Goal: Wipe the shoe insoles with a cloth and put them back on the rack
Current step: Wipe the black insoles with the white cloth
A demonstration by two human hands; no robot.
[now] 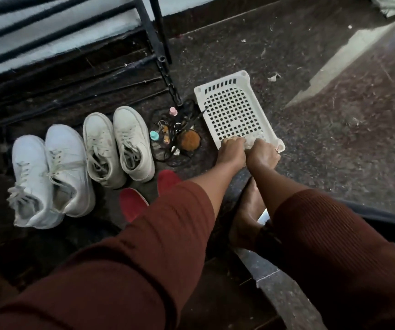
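head view: i'm looking down at a dark speckled floor (334, 129). both arms, in rust-brown ribbed sleeves, reach out to a white perforated basket (218, 81) lying on the floor right of centre. the left hand (231, 148) and the right hand (262, 154) sit side by side at the basket's near rim, almost touching. the fingers of both are curled down, clenched on a pale, blurred bundle that i take for the cloth (252, 139); i can't make out its edges.

two red insoles lie on the floor left of the arms, one nearer (133, 203) and one a little farther (168, 179), both partly hidden by the left sleeve and apart from the hands. left of them stand two pairs of white sneakers, one pair at far left (48, 177) and one just right of it (118, 144), toes toward me. the black metal rack (153, 36) rises beyond them at upper left. between the sneakers and the basket is some clutter: a pink-capped bottle (173, 111), a teal-capped one (154, 135), a round brown pad (188, 140) and black cords. a bare foot (246, 210) shows between the forearms.
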